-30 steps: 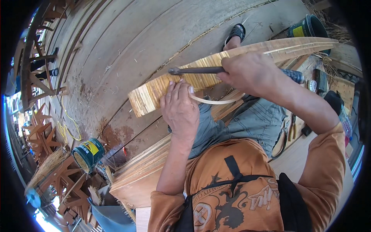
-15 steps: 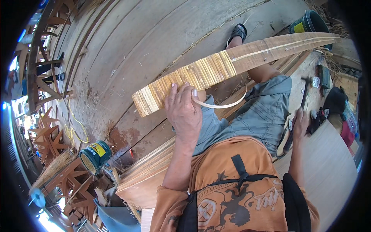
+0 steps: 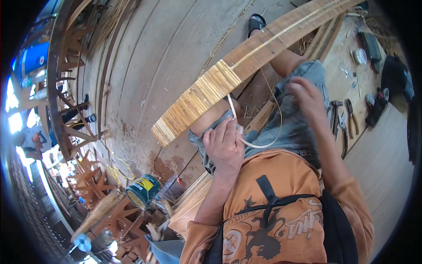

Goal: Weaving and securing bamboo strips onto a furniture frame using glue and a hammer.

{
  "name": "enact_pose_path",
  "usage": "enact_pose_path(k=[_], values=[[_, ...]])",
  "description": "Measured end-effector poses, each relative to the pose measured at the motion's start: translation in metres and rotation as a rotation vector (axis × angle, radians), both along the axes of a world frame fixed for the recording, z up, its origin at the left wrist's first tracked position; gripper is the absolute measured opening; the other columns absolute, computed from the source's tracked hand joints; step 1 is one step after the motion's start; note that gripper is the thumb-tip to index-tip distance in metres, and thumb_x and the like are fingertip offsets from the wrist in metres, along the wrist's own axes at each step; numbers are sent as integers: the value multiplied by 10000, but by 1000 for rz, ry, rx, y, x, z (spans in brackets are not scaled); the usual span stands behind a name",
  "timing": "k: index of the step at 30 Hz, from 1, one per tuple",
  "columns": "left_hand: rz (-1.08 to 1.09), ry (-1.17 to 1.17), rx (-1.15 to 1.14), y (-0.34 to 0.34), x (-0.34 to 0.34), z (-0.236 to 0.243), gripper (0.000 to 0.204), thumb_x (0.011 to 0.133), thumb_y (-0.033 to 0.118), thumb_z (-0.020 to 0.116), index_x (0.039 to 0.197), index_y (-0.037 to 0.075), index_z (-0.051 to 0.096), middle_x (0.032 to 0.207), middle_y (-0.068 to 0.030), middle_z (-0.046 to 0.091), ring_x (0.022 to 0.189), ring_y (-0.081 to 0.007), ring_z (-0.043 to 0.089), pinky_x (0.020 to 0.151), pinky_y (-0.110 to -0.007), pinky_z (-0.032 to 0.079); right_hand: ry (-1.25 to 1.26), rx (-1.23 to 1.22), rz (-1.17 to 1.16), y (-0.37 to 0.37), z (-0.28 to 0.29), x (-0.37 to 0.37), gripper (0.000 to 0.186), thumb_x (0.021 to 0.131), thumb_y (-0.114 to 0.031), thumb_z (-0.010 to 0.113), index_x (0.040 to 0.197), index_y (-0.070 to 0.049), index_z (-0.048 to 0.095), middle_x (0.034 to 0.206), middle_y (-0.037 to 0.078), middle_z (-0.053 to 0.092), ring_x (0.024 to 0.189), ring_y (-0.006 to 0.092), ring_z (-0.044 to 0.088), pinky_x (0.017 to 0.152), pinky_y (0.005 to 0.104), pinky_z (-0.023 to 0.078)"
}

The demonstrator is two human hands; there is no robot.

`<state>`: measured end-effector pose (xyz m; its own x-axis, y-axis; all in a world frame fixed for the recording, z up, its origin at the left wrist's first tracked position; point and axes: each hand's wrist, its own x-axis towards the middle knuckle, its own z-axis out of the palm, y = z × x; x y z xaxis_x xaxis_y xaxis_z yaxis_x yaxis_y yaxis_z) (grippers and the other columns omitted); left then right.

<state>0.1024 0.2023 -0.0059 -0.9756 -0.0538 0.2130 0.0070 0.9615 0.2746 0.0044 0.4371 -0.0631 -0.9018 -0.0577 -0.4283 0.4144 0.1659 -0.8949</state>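
Note:
A long curved wooden piece (image 3: 272, 46) lies across my legs, its near end wrapped closely in pale cane strip (image 3: 200, 99). From the wrapping's underside a loose cane strip (image 3: 274, 136) comes down to my left hand (image 3: 225, 143) and loops out to the right. The left fingers are closed on that strip, just below the wrapping. Over my right thigh, my right hand (image 3: 307, 99) is raised and smeared by motion; whether anything is in it cannot be made out. A hammer (image 3: 335, 110) lies on the board to the right, apart from the hand.
Beside the hammer lie pincers (image 3: 343, 130), pliers (image 3: 352, 116) and a round tin (image 3: 360, 56) on the board (image 3: 378, 154). A green bucket (image 3: 143, 191) stands at left by star-shaped wooden pieces (image 3: 92, 180). Wooden frames (image 3: 61, 88) stand farther left.
My right hand has left the hammer and come in over my thigh. My left hand has moved off the wrapping, down toward me, drawing the strip. The wooden piece has tilted more steeply.

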Motion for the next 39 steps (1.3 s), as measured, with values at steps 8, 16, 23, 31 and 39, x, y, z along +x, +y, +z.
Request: enact_pose_path(k=[8, 16, 23, 31, 39], values=[[-195, -145, 0, 30, -14, -7, 305, 788, 118, 724, 1081, 59, 668, 1087, -56, 672, 873, -216, 625, 824, -347, 440, -509, -810, 222, -111, -34, -15, 231, 1009, -221, 518, 940, -36, 639, 742, 16, 612, 610, 113, 569, 546, 251, 468], [-271, -141, -22, -22, -103, 9, 315, 887, 156, 594, 1161, 1, 608, 1085, -176, 637, 935, -355, 614, 862, -459, 462, -265, -263, 106, -129, -73, -29, 240, 1007, -134, 476, 986, 49, 629, 660, 61, 590, 501, 160, 589, 431, 305, 468], [-126, -378, 353, -49, -160, -21, 439, 879, 257, 657, 1234, 5, 599, 1148, -222, 632, 1084, -400, 599, 930, -439, 472, -178, -202, 185, -153, -111, -63, 217, 988, -157, 518, 1038, 26, 622, 729, 156, 653, 591, 233, 664, 435, 352, 500], [2, -317, 294, -37, -153, -28, 404, 878, 314, 653, 1179, 44, 635, 1117, -218, 656, 1051, -387, 625, 889, -443, 491, 222, -250, 129, -172, -165, -64, 239, 981, -193, 539, 1045, 13, 640, 780, 150, 665, 660, 219, 659, 535, 354, 509], [180, -478, 456, -42, -166, -35, 349, 908, 346, 639, 1053, 32, 686, 965, -200, 698, 916, -355, 672, 815, -418, 514, 318, -92, 122, -155, -161, -34, 261, 980, -229, 551, 1032, 3, 658, 805, 137, 667, 705, 195, 643, 630, 354, 512]])
